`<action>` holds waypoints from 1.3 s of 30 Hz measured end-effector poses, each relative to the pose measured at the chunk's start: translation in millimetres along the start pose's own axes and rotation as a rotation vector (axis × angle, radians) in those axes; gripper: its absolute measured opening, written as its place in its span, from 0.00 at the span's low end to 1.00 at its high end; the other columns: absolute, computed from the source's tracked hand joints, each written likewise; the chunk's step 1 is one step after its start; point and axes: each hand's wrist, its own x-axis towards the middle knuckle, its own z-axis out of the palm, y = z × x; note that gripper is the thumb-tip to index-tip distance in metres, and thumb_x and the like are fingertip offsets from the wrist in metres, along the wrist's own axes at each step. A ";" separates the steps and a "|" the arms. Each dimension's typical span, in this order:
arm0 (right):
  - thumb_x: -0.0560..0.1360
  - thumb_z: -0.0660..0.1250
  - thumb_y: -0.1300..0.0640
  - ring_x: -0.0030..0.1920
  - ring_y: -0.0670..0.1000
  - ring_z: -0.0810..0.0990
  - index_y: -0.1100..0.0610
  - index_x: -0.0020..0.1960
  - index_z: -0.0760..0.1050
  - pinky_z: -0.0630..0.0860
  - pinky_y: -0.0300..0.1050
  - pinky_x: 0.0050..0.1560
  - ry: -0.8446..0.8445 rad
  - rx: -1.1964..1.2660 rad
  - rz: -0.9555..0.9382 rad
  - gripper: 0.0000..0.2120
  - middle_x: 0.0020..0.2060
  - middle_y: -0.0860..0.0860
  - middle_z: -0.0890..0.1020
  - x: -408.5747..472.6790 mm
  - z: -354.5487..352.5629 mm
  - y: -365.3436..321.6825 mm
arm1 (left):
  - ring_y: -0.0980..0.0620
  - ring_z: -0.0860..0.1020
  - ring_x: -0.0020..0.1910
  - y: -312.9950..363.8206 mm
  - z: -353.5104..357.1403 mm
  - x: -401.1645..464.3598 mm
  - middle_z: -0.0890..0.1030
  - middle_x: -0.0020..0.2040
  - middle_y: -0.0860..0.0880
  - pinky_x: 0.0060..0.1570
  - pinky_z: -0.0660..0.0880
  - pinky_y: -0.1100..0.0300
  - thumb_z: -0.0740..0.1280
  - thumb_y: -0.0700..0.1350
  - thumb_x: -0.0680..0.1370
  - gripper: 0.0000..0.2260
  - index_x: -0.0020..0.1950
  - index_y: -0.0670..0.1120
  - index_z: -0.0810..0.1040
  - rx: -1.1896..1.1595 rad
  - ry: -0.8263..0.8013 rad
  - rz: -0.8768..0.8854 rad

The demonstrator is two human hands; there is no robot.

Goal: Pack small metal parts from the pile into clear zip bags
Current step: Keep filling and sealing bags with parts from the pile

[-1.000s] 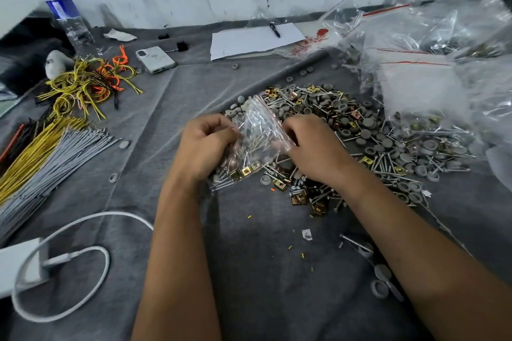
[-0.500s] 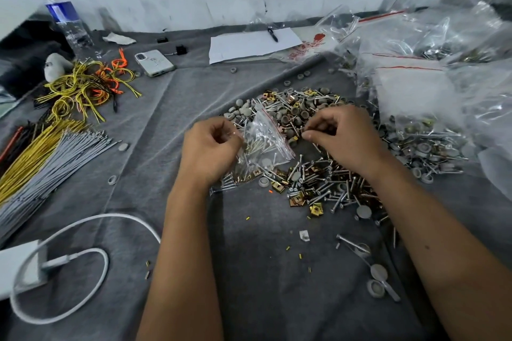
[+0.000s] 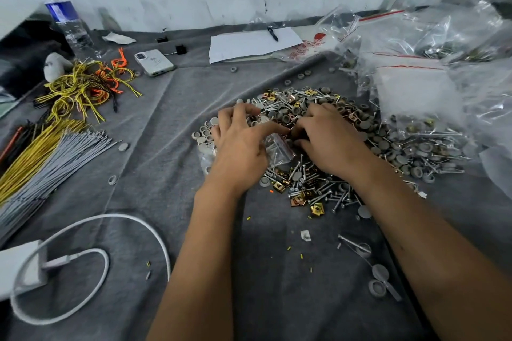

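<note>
A pile of small metal parts (image 3: 313,174) (screws, gold clips, grey caps) lies on the grey cloth. A small clear zip bag (image 3: 278,150) with screws inside lies on the pile between my hands. My left hand (image 3: 239,147) reaches over the pile's left side with its fingers spread. It holds the bag's edge between thumb and index finger. My right hand (image 3: 328,140) is curled over the pile at the bag's mouth, fingertips pinching parts. What sits under its fingers is hidden.
Large clear bags (image 3: 432,86) of parts crowd the right and far right. Wire bundles (image 3: 47,163) and yellow and orange leads (image 3: 88,86) lie at the left. A phone (image 3: 154,62), paper with a pen (image 3: 253,43), a water bottle (image 3: 69,28) and a charger cable (image 3: 91,232) are around.
Both hands moved forward onto the pile. The bag, held upright before, now lies low between them. My right hand came back from the pile's far side to the bag's mouth.
</note>
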 end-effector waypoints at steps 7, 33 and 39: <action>0.78 0.72 0.60 0.48 0.46 0.78 0.55 0.52 0.80 0.74 0.36 0.50 0.180 0.407 0.035 0.03 0.48 0.48 0.82 -9.1 2.1 -0.3 | 0.46 0.65 0.63 -6.4 -0.1 1.0 0.72 0.59 0.53 0.61 0.64 0.48 0.78 0.41 0.69 0.11 0.47 0.56 0.84 -0.052 0.165 -0.002; 0.76 0.72 0.70 0.28 0.57 0.84 0.62 0.49 0.78 0.74 0.39 0.23 0.156 1.145 -0.060 0.06 0.40 0.54 0.85 -13.2 -6.6 -10.0 | 0.55 0.65 0.64 4.6 -15.9 -2.1 0.76 0.60 0.54 0.63 0.62 0.69 0.84 0.44 0.66 0.14 0.37 0.61 0.84 -0.362 0.197 0.023; 0.73 0.76 0.67 0.33 0.44 0.84 0.54 0.45 0.82 0.77 0.35 0.32 0.109 0.769 -0.110 0.09 0.40 0.45 0.85 -13.1 -6.5 -0.8 | 0.50 0.67 0.64 2.7 -15.3 -1.9 0.77 0.58 0.55 0.62 0.60 0.72 0.84 0.43 0.66 0.09 0.38 0.54 0.88 -0.352 0.145 0.040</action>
